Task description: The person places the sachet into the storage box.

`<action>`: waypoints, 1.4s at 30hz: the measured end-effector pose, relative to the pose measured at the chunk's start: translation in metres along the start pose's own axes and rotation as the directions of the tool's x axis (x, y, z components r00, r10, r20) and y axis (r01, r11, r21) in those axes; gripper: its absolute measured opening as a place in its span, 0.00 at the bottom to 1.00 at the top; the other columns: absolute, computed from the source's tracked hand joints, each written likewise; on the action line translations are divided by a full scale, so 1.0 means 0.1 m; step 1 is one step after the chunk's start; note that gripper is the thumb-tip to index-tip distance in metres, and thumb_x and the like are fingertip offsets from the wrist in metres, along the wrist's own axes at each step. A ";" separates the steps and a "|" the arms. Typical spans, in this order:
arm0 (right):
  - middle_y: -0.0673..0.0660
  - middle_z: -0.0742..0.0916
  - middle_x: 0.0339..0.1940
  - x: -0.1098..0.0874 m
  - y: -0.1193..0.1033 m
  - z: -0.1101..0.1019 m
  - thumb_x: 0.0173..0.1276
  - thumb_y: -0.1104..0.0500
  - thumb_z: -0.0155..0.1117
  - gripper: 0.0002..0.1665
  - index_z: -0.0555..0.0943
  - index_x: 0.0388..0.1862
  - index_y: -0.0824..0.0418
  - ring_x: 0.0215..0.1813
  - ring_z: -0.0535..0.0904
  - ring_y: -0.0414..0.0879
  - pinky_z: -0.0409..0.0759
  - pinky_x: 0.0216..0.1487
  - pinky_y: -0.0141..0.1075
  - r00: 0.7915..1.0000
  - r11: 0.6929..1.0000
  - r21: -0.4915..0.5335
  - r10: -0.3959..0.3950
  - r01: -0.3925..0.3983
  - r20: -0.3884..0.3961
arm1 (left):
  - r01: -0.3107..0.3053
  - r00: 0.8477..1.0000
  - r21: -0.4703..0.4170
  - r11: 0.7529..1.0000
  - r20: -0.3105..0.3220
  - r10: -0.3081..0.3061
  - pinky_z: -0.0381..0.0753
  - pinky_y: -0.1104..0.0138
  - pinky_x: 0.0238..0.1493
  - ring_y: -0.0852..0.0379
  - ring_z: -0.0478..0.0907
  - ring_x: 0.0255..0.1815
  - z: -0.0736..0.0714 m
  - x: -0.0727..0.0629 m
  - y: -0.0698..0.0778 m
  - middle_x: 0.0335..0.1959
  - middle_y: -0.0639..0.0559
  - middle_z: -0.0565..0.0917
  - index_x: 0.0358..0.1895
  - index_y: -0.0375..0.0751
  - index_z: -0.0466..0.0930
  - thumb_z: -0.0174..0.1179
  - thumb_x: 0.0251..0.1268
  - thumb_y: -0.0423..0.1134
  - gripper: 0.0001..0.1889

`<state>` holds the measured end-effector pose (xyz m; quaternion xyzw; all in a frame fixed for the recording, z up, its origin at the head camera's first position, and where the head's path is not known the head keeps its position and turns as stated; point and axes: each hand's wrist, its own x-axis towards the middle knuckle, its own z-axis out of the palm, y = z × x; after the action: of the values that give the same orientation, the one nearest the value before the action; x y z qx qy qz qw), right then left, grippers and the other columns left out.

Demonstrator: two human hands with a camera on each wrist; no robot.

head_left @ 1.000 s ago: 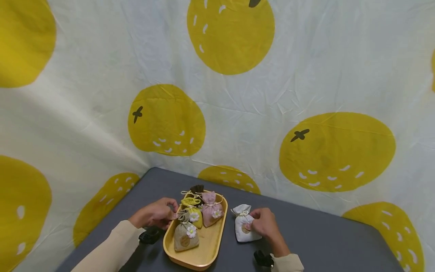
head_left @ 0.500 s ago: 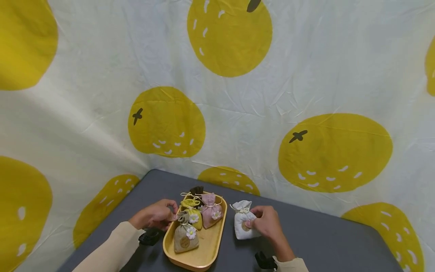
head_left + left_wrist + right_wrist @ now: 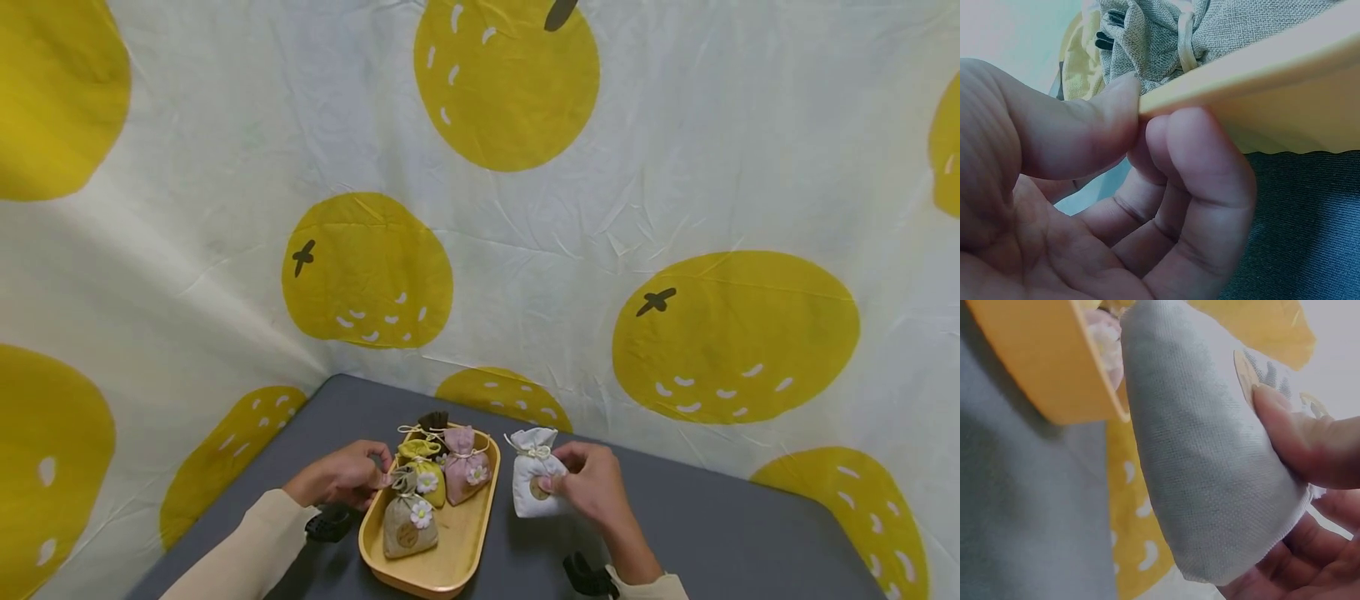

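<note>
My right hand (image 3: 596,487) pinches a white drawstring sachet bag (image 3: 531,492) by its side, thumb against the round tan patch; the bag hangs above the table, right of the tray. In the right wrist view the bag (image 3: 1204,456) fills the middle, with the thumb in front and the fingers behind. My left hand (image 3: 348,475) grips the left rim of a yellow tray (image 3: 459,567); the left wrist view shows thumb and fingers pinching the tray's edge (image 3: 1260,75). Inside the tray sit a beige bag (image 3: 401,537), a yellow bag (image 3: 435,494), a pink bag (image 3: 459,483) and a dark brown bag (image 3: 433,421), partly hidden.
The tray stands on a dark grey table (image 3: 697,525). Behind and to the left hangs a white cloth (image 3: 525,275) printed with large yellow fruit. A black wrist strap (image 3: 588,575) sits on the right wrist, another strap (image 3: 327,527) on the left.
My right hand has lifted the white sachet bag off the table and tilted it more upright. My left hand has stayed on the tray's rim.
</note>
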<state>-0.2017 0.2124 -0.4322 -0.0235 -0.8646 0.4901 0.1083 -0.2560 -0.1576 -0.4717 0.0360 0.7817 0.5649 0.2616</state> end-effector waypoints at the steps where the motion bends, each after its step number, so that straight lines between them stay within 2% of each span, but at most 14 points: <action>1: 0.53 0.86 0.21 -0.01 -0.02 0.00 0.41 0.69 0.86 0.16 0.89 0.30 0.64 0.26 0.76 0.42 0.74 0.28 0.33 1.000 1.000 0.012 -0.002 0.002 -0.001 | -0.002 1.000 -0.002 1.000 0.001 0.002 0.74 0.65 0.23 0.55 0.70 0.21 0.00 0.00 0.00 0.22 0.48 0.75 0.42 0.35 0.72 0.60 0.68 0.25 0.06; 21: 0.57 0.88 0.24 -0.19 -0.43 0.02 0.40 0.74 0.84 0.16 0.88 0.31 0.67 0.26 0.79 0.41 0.77 0.28 0.33 0.995 0.976 0.200 -0.097 0.091 0.021 | 0.002 1.000 -0.005 1.000 -0.007 -0.002 0.74 0.65 0.22 0.55 0.71 0.20 0.00 0.03 -0.04 0.21 0.48 0.75 0.42 0.36 0.73 0.59 0.67 0.24 0.07; 27: 0.59 0.88 0.24 -0.20 -0.48 0.07 0.40 0.75 0.83 0.16 0.88 0.30 0.68 0.26 0.78 0.41 0.77 0.28 0.33 0.992 0.962 0.256 -0.116 0.100 0.049 | 0.001 1.000 0.002 1.000 -0.014 -0.001 0.74 0.65 0.22 0.55 0.71 0.21 0.00 0.03 -0.03 0.22 0.48 0.75 0.42 0.36 0.73 0.60 0.68 0.25 0.06; 34: 0.60 0.88 0.24 -0.18 -0.49 0.15 0.39 0.77 0.81 0.17 0.87 0.30 0.70 0.25 0.79 0.40 0.78 0.28 0.32 0.984 0.941 0.305 -0.173 0.150 0.049 | 0.000 1.000 0.017 1.000 -0.015 0.000 0.74 0.66 0.23 0.55 0.71 0.21 0.01 0.01 0.01 0.23 0.48 0.76 0.41 0.36 0.74 0.59 0.69 0.27 0.05; 42: 0.61 0.88 0.26 -0.18 -0.54 0.22 0.39 0.78 0.80 0.16 0.87 0.31 0.71 0.25 0.80 0.40 0.79 0.27 0.32 0.973 0.917 0.355 -0.220 0.182 0.070 | -0.006 1.000 0.002 1.000 -0.008 0.006 0.74 0.66 0.22 0.56 0.70 0.20 0.00 0.03 -0.03 0.21 0.49 0.75 0.41 0.37 0.74 0.60 0.70 0.26 0.05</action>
<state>-0.1855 0.1633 -0.3998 0.1118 -0.7672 0.6213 0.1133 -0.2581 -0.1577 -0.4752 0.0362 0.7833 0.5650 0.2569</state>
